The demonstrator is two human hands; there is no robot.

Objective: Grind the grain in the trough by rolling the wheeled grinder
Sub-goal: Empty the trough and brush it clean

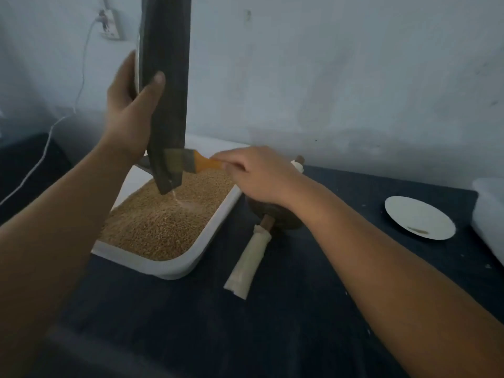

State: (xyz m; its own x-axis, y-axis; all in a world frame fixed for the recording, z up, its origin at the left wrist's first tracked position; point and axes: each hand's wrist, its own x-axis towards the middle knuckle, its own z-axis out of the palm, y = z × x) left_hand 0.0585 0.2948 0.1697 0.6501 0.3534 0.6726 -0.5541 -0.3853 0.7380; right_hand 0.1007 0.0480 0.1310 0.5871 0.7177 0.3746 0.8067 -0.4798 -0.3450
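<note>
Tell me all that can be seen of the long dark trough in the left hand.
The trough is long, narrow and dark, metal by its look. It stands almost upright, its lower end over the grain in the white tray. The left hand grips its side, thumb on the face. A brush, held by the right hand, touches its lower end.

One wide-angle view from the person's head looks forward and down over the dark worktop [300, 309] to the pale wall [354, 77]. Both forearms enter close from the bottom corners, with the left hand [131, 105] and right hand [261, 175] mid-frame.
</note>
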